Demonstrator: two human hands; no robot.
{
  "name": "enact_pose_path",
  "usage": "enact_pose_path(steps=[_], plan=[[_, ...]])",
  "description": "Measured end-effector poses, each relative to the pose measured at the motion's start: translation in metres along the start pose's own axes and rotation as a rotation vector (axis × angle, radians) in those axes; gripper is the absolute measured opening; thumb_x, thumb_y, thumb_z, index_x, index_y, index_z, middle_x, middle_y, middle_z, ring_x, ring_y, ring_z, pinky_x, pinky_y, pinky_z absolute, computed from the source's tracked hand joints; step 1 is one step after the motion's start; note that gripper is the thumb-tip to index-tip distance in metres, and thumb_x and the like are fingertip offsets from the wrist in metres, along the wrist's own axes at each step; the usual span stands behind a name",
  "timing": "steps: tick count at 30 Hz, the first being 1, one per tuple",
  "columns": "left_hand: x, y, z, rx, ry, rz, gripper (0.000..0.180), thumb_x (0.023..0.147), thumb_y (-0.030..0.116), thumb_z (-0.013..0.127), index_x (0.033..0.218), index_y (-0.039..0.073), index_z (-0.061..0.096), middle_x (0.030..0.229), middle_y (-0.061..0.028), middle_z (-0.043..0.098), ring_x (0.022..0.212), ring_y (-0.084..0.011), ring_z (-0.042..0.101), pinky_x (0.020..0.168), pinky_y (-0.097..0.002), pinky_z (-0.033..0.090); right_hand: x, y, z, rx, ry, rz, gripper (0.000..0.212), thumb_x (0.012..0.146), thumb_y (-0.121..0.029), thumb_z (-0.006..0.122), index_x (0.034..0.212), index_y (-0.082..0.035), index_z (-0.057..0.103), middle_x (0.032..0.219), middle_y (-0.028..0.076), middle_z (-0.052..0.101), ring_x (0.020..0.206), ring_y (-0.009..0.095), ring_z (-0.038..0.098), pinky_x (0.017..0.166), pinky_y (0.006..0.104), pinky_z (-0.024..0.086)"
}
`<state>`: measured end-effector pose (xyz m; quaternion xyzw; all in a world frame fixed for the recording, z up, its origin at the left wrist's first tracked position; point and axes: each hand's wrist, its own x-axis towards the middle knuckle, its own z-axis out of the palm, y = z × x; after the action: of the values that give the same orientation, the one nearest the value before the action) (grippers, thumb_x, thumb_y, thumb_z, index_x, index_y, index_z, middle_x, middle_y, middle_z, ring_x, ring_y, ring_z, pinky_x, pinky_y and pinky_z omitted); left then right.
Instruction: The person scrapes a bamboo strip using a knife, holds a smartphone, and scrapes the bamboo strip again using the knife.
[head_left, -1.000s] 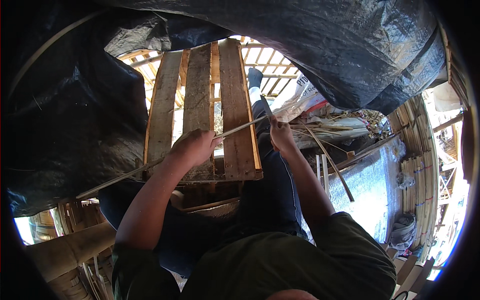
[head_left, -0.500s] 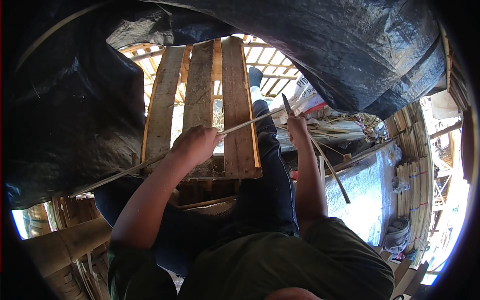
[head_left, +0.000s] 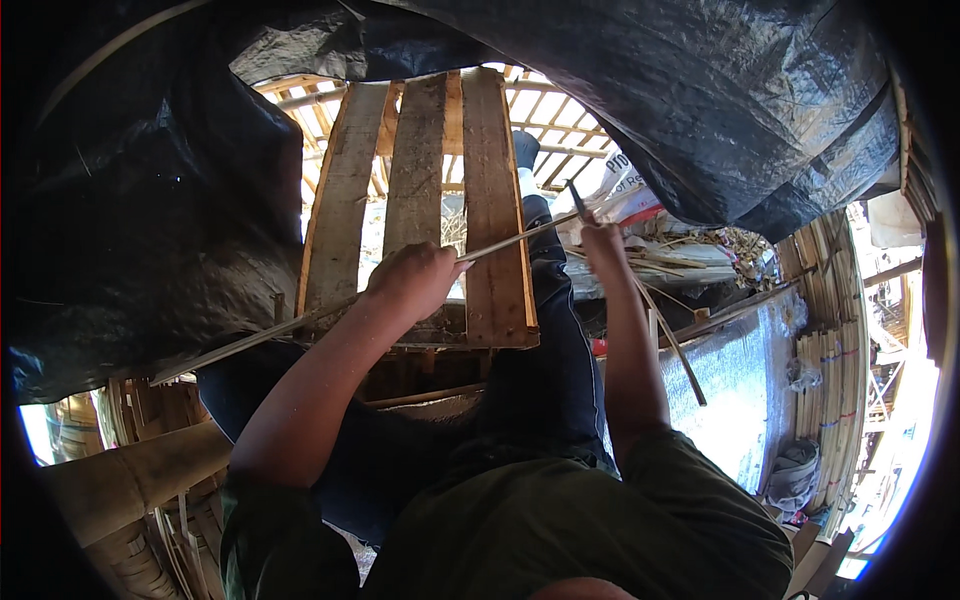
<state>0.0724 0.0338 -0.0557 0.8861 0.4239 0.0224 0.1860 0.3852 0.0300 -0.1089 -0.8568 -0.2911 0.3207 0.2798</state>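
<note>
My left hand (head_left: 418, 278) is closed around a long, thin bamboo strip (head_left: 525, 235), which slants from the lower left up to the right across the slatted wooden stand (head_left: 413, 190). A knife (head_left: 577, 200) is gripped in my right hand (head_left: 602, 245), its blade pointing up and away beside the strip's far end. The blade and that end look close, but whether they touch I cannot tell. Below my right hand a second narrow strip (head_left: 672, 345) slopes down past my forearm; where its upper end lies is hidden.
Black plastic sheeting (head_left: 720, 100) hangs ahead and along the left (head_left: 170, 210). A white sack (head_left: 625, 190) lies beyond my right hand, near scattered shavings (head_left: 735, 250). Silvery sheeting (head_left: 730, 370) and bundled bamboo slats (head_left: 830, 400) stand at the right. A thick bamboo pole (head_left: 140, 480) lies at lower left.
The view has shifted a little, so the stand sits slightly further right. The knife blade has turned and looks shorter. Both hands keep their holds.
</note>
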Motion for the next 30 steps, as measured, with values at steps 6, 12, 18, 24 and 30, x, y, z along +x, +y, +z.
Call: enact_pose_path(steps=[6,12,18,24,30], plan=[[-0.006,-0.007,0.007,0.066,0.042,-0.028,0.045,0.103,0.040,0.045,0.085,0.003,0.064,0.075,-0.0167,0.067,0.073,-0.0326,0.069,0.066,-0.0451,0.056,-0.074,-0.024,0.039,-0.282,-0.045,-0.387,0.058,0.098,-0.046,0.048,0.091,0.008,0.069,0.081,0.029,0.068,0.087,0.040,0.070,0.077,0.0466,0.050],[0.003,0.003,0.000,0.002,-0.016,-0.034,0.041,0.102,0.038,0.047,0.090,0.002,0.063,0.081,-0.0194,0.067,0.079,-0.0360,0.068,0.071,-0.0475,0.055,0.020,0.008,-0.010,-0.148,0.097,-0.041,0.044,0.088,-0.033,0.054,0.091,0.008,0.068,0.081,0.029,0.068,0.077,0.038,0.071,0.064,0.0433,0.053],[-0.004,-0.003,-0.004,-0.050,-0.046,-0.058,0.038,0.102,0.035,0.048,0.093,0.001,0.063,0.082,-0.0225,0.067,0.080,-0.0397,0.068,0.072,-0.0478,0.055,-0.048,-0.013,0.033,-0.238,0.143,-0.209,0.044,0.095,-0.035,0.054,0.089,0.005,0.070,0.079,0.026,0.069,0.078,0.039,0.070,0.074,0.0462,0.051],[-0.008,0.002,-0.006,0.070,-0.047,-0.061,0.040,0.102,0.038,0.048,0.095,0.002,0.063,0.082,-0.0215,0.066,0.080,-0.0378,0.069,0.072,-0.0468,0.056,-0.045,-0.015,0.004,-0.106,-0.051,-0.073,0.047,0.097,-0.034,0.050,0.084,0.005,0.070,0.078,0.025,0.068,0.071,0.034,0.069,0.066,0.0444,0.051],[-0.010,0.003,-0.007,0.022,-0.057,-0.098,0.038,0.101,0.037,0.049,0.094,0.002,0.064,0.081,-0.0218,0.066,0.080,-0.0366,0.069,0.074,-0.0470,0.055,-0.043,-0.001,0.031,-0.198,0.098,-0.290,0.046,0.093,-0.032,0.054,0.095,0.012,0.066,0.088,0.033,0.068,0.081,0.043,0.069,0.073,0.0468,0.051]])
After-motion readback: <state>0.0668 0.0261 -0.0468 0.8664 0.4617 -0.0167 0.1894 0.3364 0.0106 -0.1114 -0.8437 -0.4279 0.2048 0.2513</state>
